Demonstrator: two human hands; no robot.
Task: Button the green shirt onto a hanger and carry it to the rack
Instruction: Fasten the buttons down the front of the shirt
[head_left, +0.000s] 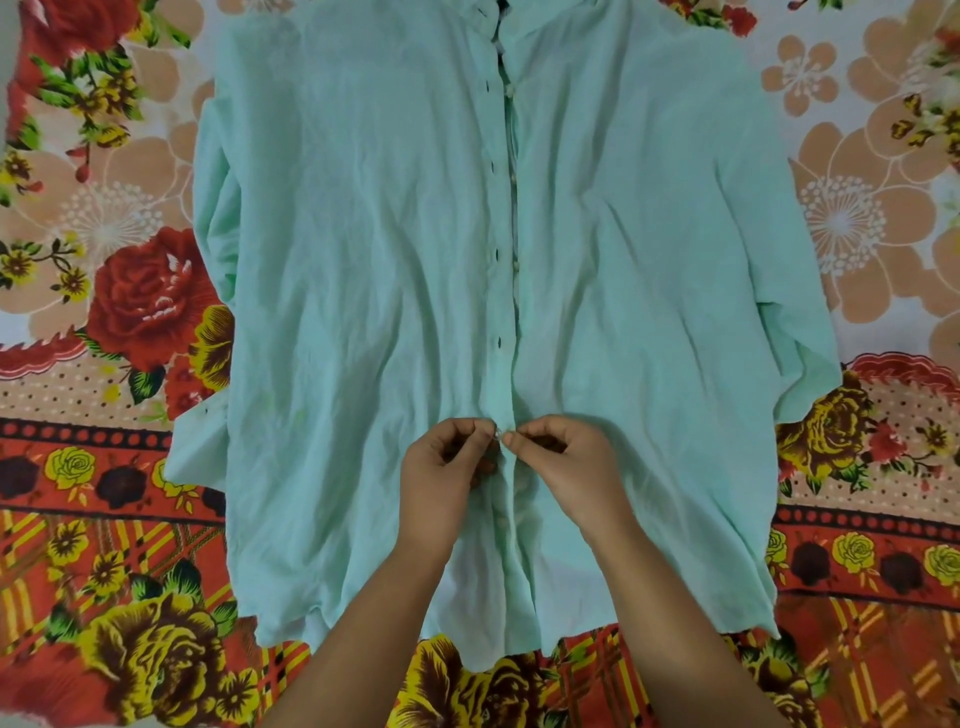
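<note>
Lying spread flat and front-up on the floral bedsheet (130, 467), the green shirt (363, 260) is filling most of the view, with its collar pointing away from the person and its hem nearest them. Both hands are working low on the front opening. The left hand (441, 467) is pinching the buttonhole edge with curled fingers. The right hand (569, 462) is pinching the opposite edge right against it, and the fingertips are almost meeting over a small button (497, 434). Above the hands the two front edges are lying side by side, slightly parted. The sleeves are bunching at either side.
</note>
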